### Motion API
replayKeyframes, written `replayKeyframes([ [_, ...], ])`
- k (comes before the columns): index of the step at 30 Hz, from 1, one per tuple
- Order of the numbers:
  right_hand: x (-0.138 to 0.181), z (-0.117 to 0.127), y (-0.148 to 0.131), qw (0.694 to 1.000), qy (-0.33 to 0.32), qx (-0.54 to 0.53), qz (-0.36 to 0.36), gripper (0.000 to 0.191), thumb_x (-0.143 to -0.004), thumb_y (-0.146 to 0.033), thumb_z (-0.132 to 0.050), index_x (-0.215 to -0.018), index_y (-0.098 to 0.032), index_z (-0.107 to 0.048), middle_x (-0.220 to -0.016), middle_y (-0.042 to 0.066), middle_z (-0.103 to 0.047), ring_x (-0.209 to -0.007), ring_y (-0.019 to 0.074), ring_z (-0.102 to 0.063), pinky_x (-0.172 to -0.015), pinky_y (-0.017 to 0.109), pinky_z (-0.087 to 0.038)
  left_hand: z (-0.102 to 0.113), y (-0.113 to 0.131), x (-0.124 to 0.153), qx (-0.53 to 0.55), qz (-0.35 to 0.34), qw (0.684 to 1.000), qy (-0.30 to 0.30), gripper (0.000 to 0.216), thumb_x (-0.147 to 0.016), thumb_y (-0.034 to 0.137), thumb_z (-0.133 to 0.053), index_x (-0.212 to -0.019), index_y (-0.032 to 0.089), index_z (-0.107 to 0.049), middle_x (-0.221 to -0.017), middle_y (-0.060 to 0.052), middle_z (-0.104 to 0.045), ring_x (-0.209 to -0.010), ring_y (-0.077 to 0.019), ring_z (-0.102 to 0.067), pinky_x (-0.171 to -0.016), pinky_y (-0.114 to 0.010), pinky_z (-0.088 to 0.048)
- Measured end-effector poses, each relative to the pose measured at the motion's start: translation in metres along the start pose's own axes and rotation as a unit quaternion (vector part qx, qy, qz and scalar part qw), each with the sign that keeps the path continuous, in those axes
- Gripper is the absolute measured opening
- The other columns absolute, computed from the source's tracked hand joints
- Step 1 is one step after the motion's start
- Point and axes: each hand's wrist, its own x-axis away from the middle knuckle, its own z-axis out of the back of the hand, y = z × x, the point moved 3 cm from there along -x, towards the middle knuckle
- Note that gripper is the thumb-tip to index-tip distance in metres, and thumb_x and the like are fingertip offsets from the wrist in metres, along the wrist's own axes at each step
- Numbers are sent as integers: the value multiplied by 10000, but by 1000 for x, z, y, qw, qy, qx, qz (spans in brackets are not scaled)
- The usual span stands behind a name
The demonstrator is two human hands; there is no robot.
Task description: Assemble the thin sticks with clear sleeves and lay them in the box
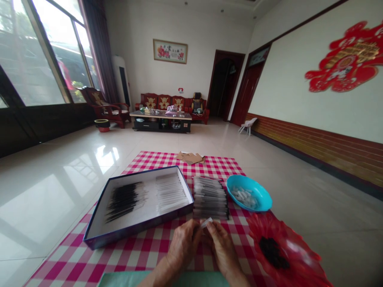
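Pink-and-white checked cloth (209, 169) lies on the glossy tile floor (56, 207). Nothing on the items laid out there shows readable writing. The framed floral picture (170, 51) on the far wall bears dark characters, and the red paper-cut decoration (344, 57) on the right wall has a gold panel, but both are too small and blurred to read.

The left hand (183, 248) and right hand (222, 250) are raised close together over the near part of the cloth, wrists toward the body and fingers curled inward. Together they grasp a small clear plastic piece (206, 222), its end showing between their fingertips, just in front of a stack of clear plastic tubes (210, 197).

Beside that stack, a blue plastic bowl (236, 181) holds small clear pieces (243, 196). To the left, a white box lid with a dark blue rim (137, 229) holds a bundle of black-tipped rods (124, 201) and a row of clear tubes (170, 192). To the right, a red plastic flower-shaped tray (302, 255) carries a dark clump (273, 253). Pieces of brown cardboard (190, 158) lie at the far edge of the cloth.
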Motion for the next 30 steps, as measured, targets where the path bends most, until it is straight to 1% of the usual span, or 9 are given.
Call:
replayKeyframes([
  [3,0,3,3,999,32,8,1,239,-718,-398,-713,-865,-210,-701,-847,40,-714,-771,215,-654,-663,318,-521,0,1,5,-127,-77,989,29,177,-873,178,-444,-732,185,-552,-687,-33,-608,-648,-149,-562,-600,-235,-371],
  [6,0,6,3,999,44,33,4,229,-719,-397,-711,-844,-205,-710,-836,35,-710,-776,203,-646,-694,308,-514,-1,4,6,-132,-100,986,25,220,-886,172,-415,-718,184,-555,-678,-35,-599,-644,-147,-543,-600,-241,-363],
  [9,0,8,-3,998,35,54,19,231,-732,-409,-694,-840,-206,-715,-825,33,-708,-809,210,-641,-774,325,-499,0,5,1,6,-30,999,-13,211,-881,235,-442,-716,178,-560,-657,-17,-591,-603,-121,-526,-562,-222,-348],
  [11,2,6,-9,997,20,70,30,231,-753,-419,-668,-838,-210,-716,-819,33,-707,-819,217,-638,-797,332,-488,-2,0,-3,168,77,979,-88,242,-847,331,-495,-671,170,-534,-572,8,-547,-503,-98,-477,-488,-211,-315],
  [16,7,-1,-21,991,-23,123,53,251,-786,-440,-623,-827,-210,-714,-827,41,-710,-822,223,-640,-805,337,-475,-11,-12,-2,498,317,730,-345,365,-657,485,-670,-683,168,-491,-499,47,-488,-333,-35,-291,-357,-178,-163],
  [18,7,-1,-19,993,-33,108,43,271,-765,-460,-639,-831,-208,-713,-856,54,-717,-829,236,-648,-803,359,-485,-11,-11,0,528,331,688,-372,387,-618,480,-704,-729,154,-526,-502,52,-483,-329,-24,-266,-353,-171,-144],
  [20,6,0,-15,997,-34,63,26,275,-749,-460,-658,-857,-212,-707,-924,63,-720,-880,249,-651,-822,386,-487,-11,-9,-2,521,299,725,-338,389,-657,510,-666,-728,150,-537,-502,44,-489,-334,-32,-287,-357,-177,-163],
  [25,3,1,-5,999,-16,-24,-23,381,-769,-489,-634,-1050,-233,-645,-1076,77,-689,-958,260,-647,-807,417,-505,-6,0,-7,313,138,933,-109,287,-769,437,-584,-682,164,-558,-553,11,-544,-482,-98,-456,-474,-207,-297],
  [30,4,-1,0,999,27,37,-1,287,-726,-434,-694,-897,-203,-706,-906,66,-731,-899,260,-662,-791,383,-514,-4,7,1,150,70,986,-31,123,-817,276,-537,-830,210,-639,-738,-37,-635,-674,-158,-560,-625,-234,-349],
])
